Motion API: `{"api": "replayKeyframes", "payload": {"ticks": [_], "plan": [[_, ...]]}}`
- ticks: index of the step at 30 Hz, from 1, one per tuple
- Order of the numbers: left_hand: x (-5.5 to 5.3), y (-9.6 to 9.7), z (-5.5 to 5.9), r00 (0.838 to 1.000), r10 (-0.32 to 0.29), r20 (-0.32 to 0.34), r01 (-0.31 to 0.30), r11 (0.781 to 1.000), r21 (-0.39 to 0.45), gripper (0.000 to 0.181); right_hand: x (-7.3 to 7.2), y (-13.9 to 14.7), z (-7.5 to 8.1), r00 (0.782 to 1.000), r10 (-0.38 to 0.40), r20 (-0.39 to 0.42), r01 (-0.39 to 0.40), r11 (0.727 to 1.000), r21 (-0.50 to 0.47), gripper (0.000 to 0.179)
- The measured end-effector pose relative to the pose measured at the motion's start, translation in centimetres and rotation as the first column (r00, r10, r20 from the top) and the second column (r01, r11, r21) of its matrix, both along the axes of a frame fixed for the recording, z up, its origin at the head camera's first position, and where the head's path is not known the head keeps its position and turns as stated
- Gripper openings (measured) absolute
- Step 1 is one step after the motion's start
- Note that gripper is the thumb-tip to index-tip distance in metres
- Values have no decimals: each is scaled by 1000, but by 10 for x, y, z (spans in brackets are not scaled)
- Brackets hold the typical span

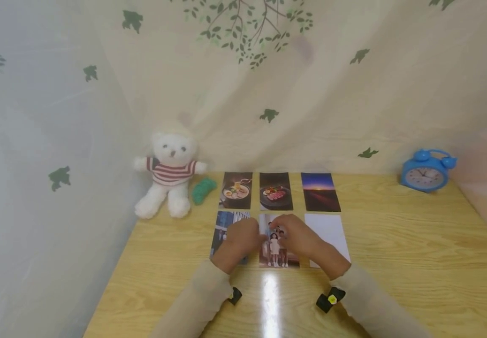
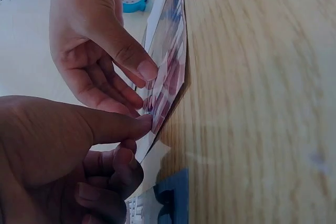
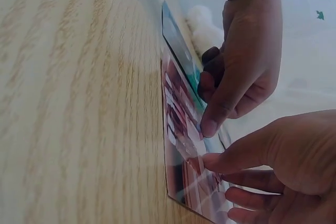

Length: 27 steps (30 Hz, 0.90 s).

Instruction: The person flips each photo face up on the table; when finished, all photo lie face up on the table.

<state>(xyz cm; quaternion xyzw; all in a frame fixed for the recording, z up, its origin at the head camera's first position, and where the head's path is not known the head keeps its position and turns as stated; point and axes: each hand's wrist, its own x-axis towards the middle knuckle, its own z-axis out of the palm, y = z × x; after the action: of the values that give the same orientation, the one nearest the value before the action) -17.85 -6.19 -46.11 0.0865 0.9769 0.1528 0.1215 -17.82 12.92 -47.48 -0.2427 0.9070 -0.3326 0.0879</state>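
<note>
A family photo print lies on the wooden table between my two hands, in the middle of the front row of prints. My left hand has curled fingers, and its thumb and index finger pinch at the print's left side. From the right, my right hand rests thumb and loosely bent fingertips on the same print. Under my left hand lies a bluish print, partly covered. A blank white card sits beneath my right wrist. In the left wrist view, both thumbs touch the family photo.
Behind, a row holds a noodle bowl print, a steak print and a sunset print. A white teddy bear sits at left beside a green object. A blue alarm clock stands back right.
</note>
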Motion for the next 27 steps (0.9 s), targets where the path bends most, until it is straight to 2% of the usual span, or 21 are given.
{"api": "replayKeyframes", "payload": {"ticks": [4,8,11,16,22,27], "plan": [[-1,1,1,1000,-8,-11,8,1000,-18,37,1,0,0,1000,-7,-3,7,1000,-3,30],[0,4,3,1000,-18,-18,18,1000,-6,36,3,11,1,999,-48,2,48,996,-69,28],[3,11,6,999,-36,-40,36,999,4,37,5,29,6,994,-107,17,109,987,-118,25],[10,35,15,990,-113,-79,114,994,2,42,2,76,15,979,-205,4,204,974,-99,21],[19,69,13,955,-254,-152,255,967,-14,38,0,123,18,929,-358,96,362,932,-27,31],[26,92,10,915,-349,-201,342,937,-73,20,-1,142,13,906,-403,130,406,914,4,41]]}}
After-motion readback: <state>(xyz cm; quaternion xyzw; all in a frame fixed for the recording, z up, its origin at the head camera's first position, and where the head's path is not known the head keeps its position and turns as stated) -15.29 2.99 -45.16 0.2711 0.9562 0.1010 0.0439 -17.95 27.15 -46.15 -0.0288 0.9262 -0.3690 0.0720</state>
